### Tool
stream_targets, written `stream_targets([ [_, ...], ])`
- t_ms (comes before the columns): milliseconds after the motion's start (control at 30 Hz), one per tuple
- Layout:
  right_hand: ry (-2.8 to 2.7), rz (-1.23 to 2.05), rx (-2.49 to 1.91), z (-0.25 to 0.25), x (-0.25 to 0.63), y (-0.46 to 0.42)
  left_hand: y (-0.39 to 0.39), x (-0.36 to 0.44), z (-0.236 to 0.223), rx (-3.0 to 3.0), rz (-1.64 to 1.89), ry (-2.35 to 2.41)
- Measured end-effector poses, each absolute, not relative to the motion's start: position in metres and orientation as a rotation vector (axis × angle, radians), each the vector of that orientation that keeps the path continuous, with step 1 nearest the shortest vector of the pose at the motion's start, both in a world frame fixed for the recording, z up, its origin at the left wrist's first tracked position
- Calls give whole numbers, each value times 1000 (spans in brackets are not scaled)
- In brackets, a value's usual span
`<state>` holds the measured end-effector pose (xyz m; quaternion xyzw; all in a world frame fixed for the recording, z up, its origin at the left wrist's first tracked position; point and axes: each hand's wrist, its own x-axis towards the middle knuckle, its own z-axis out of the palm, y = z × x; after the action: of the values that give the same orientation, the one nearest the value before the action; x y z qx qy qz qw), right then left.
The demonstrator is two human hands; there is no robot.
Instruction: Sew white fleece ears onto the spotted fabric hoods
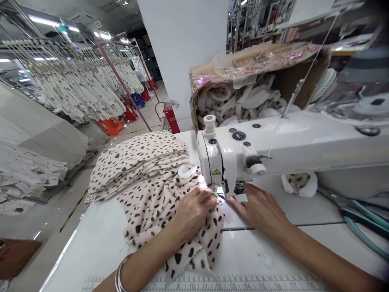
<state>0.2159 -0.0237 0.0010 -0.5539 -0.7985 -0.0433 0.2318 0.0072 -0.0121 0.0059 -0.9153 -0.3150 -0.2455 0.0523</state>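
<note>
My left hand (194, 211) is closed, thumb and fingertips pinched on a cream fabric with dark spots (152, 207) beside the needle area of a white sewing machine (291, 142). A small green bit (215, 194) shows at its fingertips. My right hand (263, 205) reaches in from the right, below the machine head, fingers closed. A thin dark pointed tip (221, 197) extends from it toward the needle; its kind is unclear, and the machine head partly hides the fingers. A white ring-shaped piece (187, 171) lies on the bunched fabric.
Folded spotted fabric (136, 158) is stacked at the left of the table. Behind the machine stands a cardboard box (258, 61) of white and spotted pieces. Scissors with teal handles (361, 223) and a small white-rimmed piece (299, 184) lie right. A ruler strip (243, 284) runs along the front.
</note>
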Motion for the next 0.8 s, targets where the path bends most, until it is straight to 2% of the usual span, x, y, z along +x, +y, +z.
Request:
stream_targets([
  [133,-2224,-83,-1465,11,223,-24,-13,7,8,-2772,-769,-983],
  [400,-2151,250,-1545,2,218,-29,-13,7,6,-2755,-724,-976],
  [600,-2129,183,-1498,-3,218,-27,-13,7,5,-2776,-867,-970],
  [800,-2172,-123,-1420,-10,221,-27,-11,8,8,-2808,-767,-977],
])
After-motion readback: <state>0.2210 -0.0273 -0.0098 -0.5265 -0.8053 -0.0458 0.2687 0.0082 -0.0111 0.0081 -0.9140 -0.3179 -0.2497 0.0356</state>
